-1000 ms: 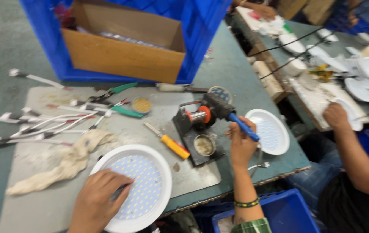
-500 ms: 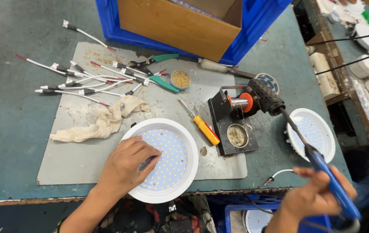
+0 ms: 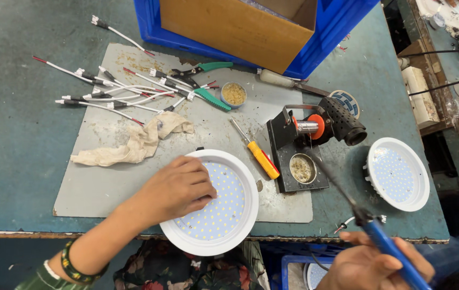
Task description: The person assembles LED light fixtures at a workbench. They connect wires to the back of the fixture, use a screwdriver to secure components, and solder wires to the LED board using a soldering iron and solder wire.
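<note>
Round LED panel light [image 3: 224,207] at the bench [image 3: 15,150] front edge, half hidden under my flat, open left hand [image 3: 178,188], my right hand [image 3: 371,266] gripping the blue soldering iron [image 3: 387,247], handle end cut off by the frame.

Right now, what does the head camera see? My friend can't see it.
A person's left hand presses on a round white LED light panel while the right hand holds a blue soldering iron. A yellow screwdriver lies nearby.

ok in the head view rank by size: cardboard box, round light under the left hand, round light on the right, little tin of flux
1. cardboard box, though cut off by the frame
2. light under the left hand
3. light on the right, maybe equal, just farther
4. tin
</note>
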